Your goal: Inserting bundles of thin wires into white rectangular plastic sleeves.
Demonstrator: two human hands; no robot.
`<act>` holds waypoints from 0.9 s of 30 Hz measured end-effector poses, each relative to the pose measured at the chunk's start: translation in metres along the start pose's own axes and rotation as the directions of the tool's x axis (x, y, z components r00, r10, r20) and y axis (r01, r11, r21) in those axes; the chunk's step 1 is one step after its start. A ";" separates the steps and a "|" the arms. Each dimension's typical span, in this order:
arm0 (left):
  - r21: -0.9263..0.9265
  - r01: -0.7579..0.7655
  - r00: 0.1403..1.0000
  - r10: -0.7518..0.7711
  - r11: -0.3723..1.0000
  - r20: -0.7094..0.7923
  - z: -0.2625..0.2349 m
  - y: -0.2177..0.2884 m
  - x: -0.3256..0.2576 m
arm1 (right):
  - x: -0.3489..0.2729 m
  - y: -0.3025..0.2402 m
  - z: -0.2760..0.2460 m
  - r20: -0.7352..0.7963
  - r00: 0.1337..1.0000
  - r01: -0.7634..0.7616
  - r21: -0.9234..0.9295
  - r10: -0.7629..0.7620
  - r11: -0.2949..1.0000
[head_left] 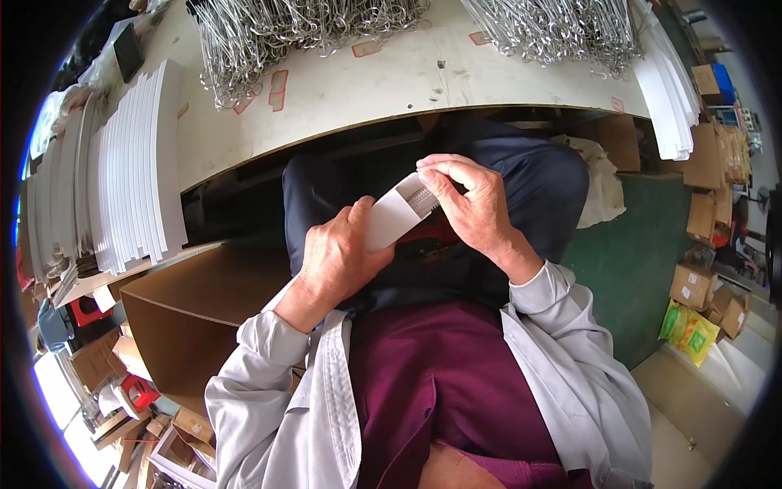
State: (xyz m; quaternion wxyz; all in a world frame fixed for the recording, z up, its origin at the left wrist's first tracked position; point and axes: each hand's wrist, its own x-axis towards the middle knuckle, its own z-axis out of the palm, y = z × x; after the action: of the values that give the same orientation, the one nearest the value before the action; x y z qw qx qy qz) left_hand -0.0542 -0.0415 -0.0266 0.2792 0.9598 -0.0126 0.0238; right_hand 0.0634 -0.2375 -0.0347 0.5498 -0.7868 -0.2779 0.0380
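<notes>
Held white card sleeve (391,218) over lap, left hand (338,261) clamped round lower end. Right hand (472,204) pinched upper end, fingertips at metal clip (422,198) seated in sleeve mouth. Judged mid-insertion. Next: push clip further in, steady sleeve.

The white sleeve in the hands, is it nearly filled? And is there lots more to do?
Done: I can't tell; no finished pile shows. In hand: the left hand holds a white sleeve over the lap, and the right hand pinches something metal at its open end. Left: big heaps of wire hooks and stacks of white strips lie on the table, so plenty appears to remain.
</notes>
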 end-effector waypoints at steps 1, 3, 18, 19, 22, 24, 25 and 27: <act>-0.001 0.001 1.000 -0.001 1.000 0.001 0.001 -0.001 -0.001 | 0.000 -0.002 0.000 0.018 0.998 -0.068 0.028 0.067 0.997; 0.001 -0.006 1.000 0.006 1.000 -0.024 0.005 -0.002 -0.004 | -0.002 -0.005 0.001 0.046 0.988 -0.150 0.053 0.148 0.987; -0.146 0.104 0.993 -0.095 0.984 0.069 0.000 0.003 -0.002 | -0.009 -0.003 0.009 0.141 0.986 0.082 0.029 -0.086 0.996; -0.148 0.104 0.993 -0.095 0.983 0.070 0.002 0.002 -0.003 | -0.010 -0.002 0.010 0.142 0.986 0.081 0.027 -0.084 0.996; -0.193 0.078 0.996 -0.067 0.978 0.061 0.006 0.000 -0.007 | -0.017 -0.005 0.012 0.124 0.991 0.059 -0.024 -0.056 0.998; -0.229 0.085 0.996 -0.077 0.970 0.045 0.008 0.003 -0.008 | -0.020 -0.005 0.016 0.110 0.992 0.061 0.004 -0.061 0.998; -0.229 0.086 0.996 -0.077 0.970 0.046 0.008 0.004 -0.007 | -0.021 -0.005 0.019 0.096 0.993 0.064 0.031 -0.067 0.997; -0.236 0.111 0.994 -0.106 0.966 0.035 0.010 0.004 -0.006 | -0.024 -0.006 0.022 0.105 0.991 0.078 0.061 -0.084 0.995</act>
State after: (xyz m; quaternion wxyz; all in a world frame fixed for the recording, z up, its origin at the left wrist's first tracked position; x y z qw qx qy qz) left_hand -0.0600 -0.0506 -0.0330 0.3926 0.9191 0.0341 -0.0037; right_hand 0.0328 -0.2286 -0.0443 0.5575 -0.7556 -0.3375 0.0657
